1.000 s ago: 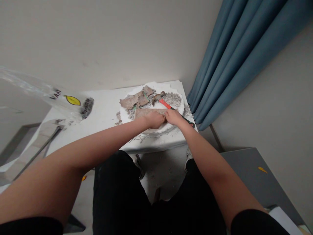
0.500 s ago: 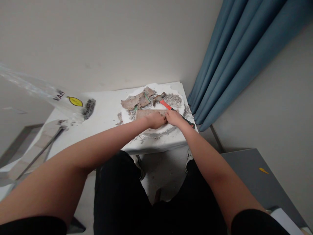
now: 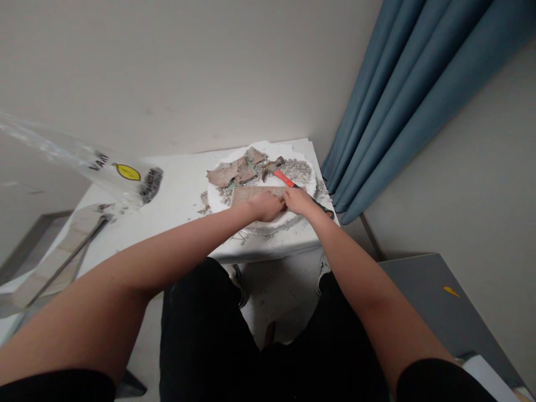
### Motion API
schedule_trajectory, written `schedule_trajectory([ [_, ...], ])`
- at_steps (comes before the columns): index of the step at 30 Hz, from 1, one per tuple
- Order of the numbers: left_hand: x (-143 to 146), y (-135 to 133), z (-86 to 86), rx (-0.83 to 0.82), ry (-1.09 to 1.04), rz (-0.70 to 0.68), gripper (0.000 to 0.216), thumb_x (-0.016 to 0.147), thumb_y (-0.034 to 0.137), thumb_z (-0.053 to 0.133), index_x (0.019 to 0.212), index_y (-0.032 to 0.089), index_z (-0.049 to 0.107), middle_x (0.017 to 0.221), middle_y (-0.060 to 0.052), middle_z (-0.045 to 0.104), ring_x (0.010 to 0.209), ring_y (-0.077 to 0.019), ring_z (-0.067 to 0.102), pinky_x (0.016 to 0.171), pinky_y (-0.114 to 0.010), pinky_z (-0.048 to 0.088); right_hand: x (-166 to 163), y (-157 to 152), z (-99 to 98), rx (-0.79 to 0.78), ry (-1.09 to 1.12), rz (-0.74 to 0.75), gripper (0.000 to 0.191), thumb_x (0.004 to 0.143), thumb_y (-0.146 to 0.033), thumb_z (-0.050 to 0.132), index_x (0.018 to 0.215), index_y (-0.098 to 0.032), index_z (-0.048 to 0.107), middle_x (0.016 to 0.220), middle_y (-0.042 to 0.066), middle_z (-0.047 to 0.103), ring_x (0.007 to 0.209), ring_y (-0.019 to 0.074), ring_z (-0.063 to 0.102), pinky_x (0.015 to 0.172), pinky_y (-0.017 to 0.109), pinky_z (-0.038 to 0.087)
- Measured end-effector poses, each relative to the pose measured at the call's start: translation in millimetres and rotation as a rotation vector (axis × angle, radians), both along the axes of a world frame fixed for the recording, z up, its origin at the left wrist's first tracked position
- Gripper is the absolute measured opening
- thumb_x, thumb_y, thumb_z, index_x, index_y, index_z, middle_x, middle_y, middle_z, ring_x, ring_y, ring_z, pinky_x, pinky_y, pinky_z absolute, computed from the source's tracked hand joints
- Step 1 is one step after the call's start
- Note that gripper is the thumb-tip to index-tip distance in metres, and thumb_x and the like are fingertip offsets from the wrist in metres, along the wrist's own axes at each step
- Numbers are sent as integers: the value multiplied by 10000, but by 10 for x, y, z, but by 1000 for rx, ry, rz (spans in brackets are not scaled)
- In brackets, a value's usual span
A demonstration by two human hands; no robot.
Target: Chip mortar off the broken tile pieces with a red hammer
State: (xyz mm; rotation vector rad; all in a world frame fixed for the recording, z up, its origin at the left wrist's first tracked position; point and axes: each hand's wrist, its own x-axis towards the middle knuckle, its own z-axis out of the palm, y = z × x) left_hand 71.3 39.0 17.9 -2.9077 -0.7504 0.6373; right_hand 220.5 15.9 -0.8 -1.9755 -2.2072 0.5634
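A beige perforated sheet (image 3: pixel 251 194) lies on a round white slab (image 3: pixel 293 223). My left hand (image 3: pixel 268 206) rests over the sheet's near right part with its fingers curled closed. Close against it, my right hand (image 3: pixel 296 200) is closed as well, fingertips meeting those of the left. Whatever the fingers pinch is hidden between them. Just beyond the right hand lies a claw hammer (image 3: pixel 285 177), its head on the slab and its black grip passing behind that hand. Torn brownish sheet pieces (image 3: pixel 234 172) and small grey fragments (image 3: pixel 297 169) cover the slab's far side.
The slab stands on a white-covered table (image 3: pixel 180 184) against the wall. A clear plastic bag (image 3: pixel 121 173) with grey bits sits at the left, near a dark metal bar (image 3: pixel 69 259). A blue curtain (image 3: pixel 377 117) hangs at right, above a grey surface (image 3: pixel 422 290).
Both hands stay together at almost the same spot over the sheet. The hammer and the fragments look unmoved; the view has shifted very slightly.
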Motion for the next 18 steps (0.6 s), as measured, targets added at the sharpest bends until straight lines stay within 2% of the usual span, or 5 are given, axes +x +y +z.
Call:
schedule_trajectory([
  [3, -38, 37, 0, -23, -30, -79, 496, 914, 127, 449, 1401, 80, 528, 1303, -209, 647, 916, -214, 651, 849, -317, 423, -1, -6, 14, -4, -4, -4, 412, 1069, -274, 327, 1185, -107, 685, 1235, 201, 699, 1135, 271, 653, 946, 311, 452],
  [9, -63, 51, -23, -18, -40, -40, 382, 955, 111, 408, 1289, 65, 587, 1144, -159, 718, 811, -179, 610, 770, -292, 391, 8, -6, 13, 2, -8, 16, 412, 1064, -265, 329, 1187, -116, 694, 1266, 195, 689, 1166, 275, 639, 979, 324, 440],
  [18, -55, -37, -30, 91, -31, -64, 363, 973, 132, 345, 1204, 41, 610, 1028, -210, 723, 854, -278, 702, 752, -375, 475, 15, -1, 2, 14, -27, 57, 399, 1060, -252, 348, 1144, -113, 712, 1254, 192, 693, 1169, 278, 633, 988, 331, 430],
])
